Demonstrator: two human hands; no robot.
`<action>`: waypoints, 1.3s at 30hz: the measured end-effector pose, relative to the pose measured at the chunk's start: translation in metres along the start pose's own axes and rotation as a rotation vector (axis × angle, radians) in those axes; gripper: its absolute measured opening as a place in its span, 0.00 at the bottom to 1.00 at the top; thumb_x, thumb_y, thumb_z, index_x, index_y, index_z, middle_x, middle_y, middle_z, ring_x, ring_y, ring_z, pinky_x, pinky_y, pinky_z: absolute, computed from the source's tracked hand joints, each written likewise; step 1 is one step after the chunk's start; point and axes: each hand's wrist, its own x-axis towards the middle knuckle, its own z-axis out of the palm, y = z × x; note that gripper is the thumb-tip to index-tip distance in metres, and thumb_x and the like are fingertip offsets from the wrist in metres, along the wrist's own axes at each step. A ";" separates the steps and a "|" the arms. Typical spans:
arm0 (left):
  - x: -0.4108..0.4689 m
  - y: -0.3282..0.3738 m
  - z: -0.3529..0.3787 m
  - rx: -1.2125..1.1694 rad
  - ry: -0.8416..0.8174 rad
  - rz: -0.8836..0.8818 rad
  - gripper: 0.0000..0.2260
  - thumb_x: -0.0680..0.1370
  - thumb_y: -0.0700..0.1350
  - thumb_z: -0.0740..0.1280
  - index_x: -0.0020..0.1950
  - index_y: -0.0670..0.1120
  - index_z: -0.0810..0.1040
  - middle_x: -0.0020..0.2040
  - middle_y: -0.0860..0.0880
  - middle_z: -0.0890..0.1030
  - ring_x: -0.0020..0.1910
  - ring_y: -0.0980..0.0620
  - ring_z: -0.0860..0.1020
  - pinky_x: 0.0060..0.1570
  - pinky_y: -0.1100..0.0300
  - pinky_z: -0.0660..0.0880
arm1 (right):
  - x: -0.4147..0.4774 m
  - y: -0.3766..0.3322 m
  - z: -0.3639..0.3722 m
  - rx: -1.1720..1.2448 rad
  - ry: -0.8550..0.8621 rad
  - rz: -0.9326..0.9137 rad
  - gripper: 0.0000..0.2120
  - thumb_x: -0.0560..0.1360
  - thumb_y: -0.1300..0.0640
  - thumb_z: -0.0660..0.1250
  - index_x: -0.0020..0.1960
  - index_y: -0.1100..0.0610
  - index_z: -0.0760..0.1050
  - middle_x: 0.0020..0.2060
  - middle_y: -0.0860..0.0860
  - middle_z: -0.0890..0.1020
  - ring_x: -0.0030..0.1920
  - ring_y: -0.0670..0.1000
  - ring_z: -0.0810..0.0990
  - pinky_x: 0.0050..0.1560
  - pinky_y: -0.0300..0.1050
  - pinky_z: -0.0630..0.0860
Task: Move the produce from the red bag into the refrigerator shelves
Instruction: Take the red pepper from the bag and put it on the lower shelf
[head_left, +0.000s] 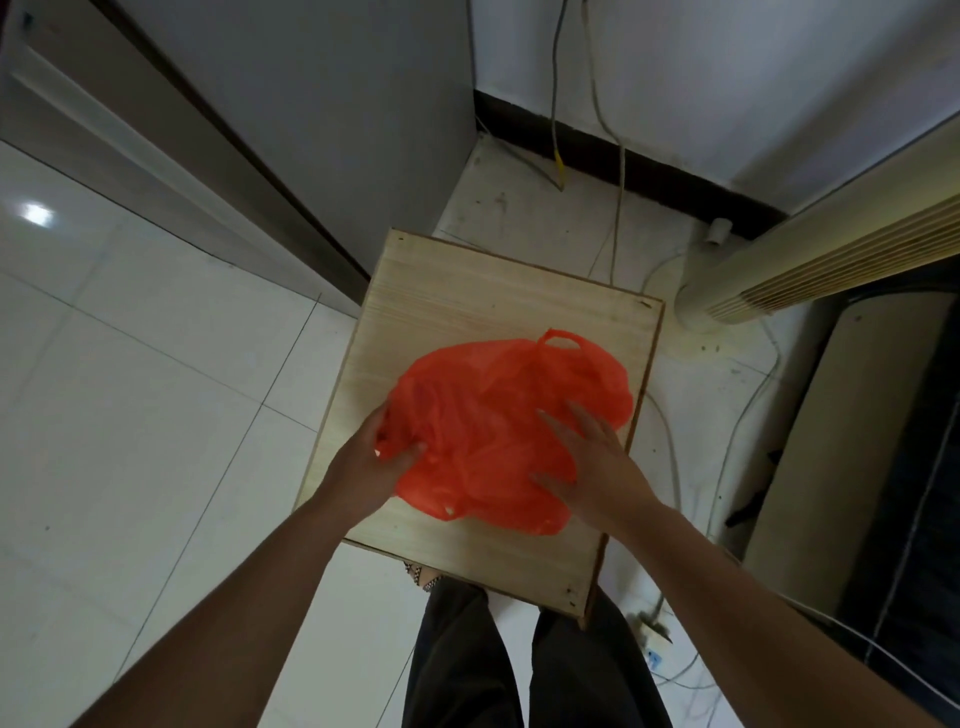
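While the red plastic bag (498, 415) sits mid-frame on the wooden desk (467, 296), my left hand (371, 465) grips its left edge and my right hand (592, 462) lies flat on its right side, fingers spread.

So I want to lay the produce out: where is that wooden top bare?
The widest bare patch is the far end of the wooden top, beyond the red bag. A narrower strip lines the near edge. The middle is crowded: the bag spans almost side to side, left hand gripping its left edge, right hand flat on it.
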 end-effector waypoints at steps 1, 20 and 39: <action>0.001 -0.002 0.003 -0.068 0.002 -0.025 0.36 0.65 0.63 0.70 0.71 0.60 0.63 0.63 0.53 0.75 0.61 0.51 0.74 0.52 0.49 0.78 | 0.002 0.004 0.001 -0.032 0.000 -0.010 0.36 0.74 0.38 0.60 0.75 0.42 0.46 0.76 0.48 0.45 0.76 0.56 0.44 0.71 0.60 0.58; 0.000 0.006 0.029 -0.164 -0.019 0.005 0.14 0.75 0.48 0.68 0.59 0.59 0.72 0.52 0.59 0.77 0.54 0.54 0.76 0.48 0.61 0.74 | -0.018 -0.056 -0.024 0.242 0.367 -0.273 0.25 0.74 0.44 0.63 0.69 0.47 0.66 0.71 0.49 0.66 0.69 0.47 0.63 0.63 0.44 0.63; 0.018 -0.019 0.021 0.524 -0.138 0.384 0.41 0.72 0.64 0.64 0.77 0.51 0.48 0.75 0.49 0.60 0.72 0.48 0.62 0.66 0.48 0.67 | 0.001 -0.033 -0.014 0.052 0.294 -0.118 0.30 0.73 0.41 0.65 0.72 0.47 0.62 0.74 0.48 0.60 0.74 0.54 0.56 0.72 0.56 0.56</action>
